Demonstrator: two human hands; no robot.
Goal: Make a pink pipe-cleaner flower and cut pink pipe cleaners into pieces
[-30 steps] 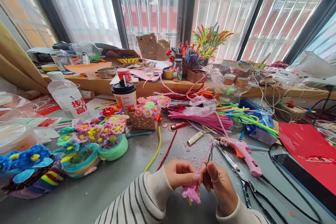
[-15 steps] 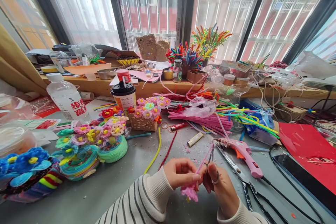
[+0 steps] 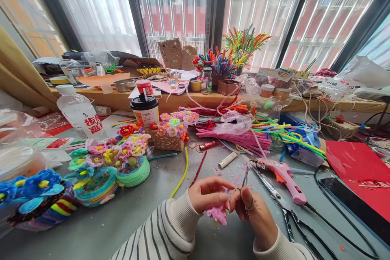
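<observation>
Low in the head view, my left hand (image 3: 210, 195) is closed, pinching a fuzzy pink pipe-cleaner flower (image 3: 217, 213) with a bit of yellow under it. The flower's thin pink stem (image 3: 239, 176) points up and away, beside the blades of small scissors (image 3: 245, 175). My right hand (image 3: 258, 213) has its thumb through a handle loop of those scissors, which point upward. The fingertips of both hands meet or nearly meet between flower and scissors. Whether the blades touch the stem, I cannot tell.
Right of my hands lie large scissors (image 3: 279, 200), a pink glue gun (image 3: 286, 176) and a phone (image 3: 355, 203). Ahead are a lighter (image 3: 227, 160) and bundled pink pipe cleaners (image 3: 234, 140). Flower-decorated pots (image 3: 133, 172), a lidded cup (image 3: 145, 109) and a bottle (image 3: 79, 111) stand left.
My left hand's fingers have shifted, the index finger now stretching further over towards the right hand. The pink flower has moved slightly left and up. My right hand and the small scissors stay almost still.
</observation>
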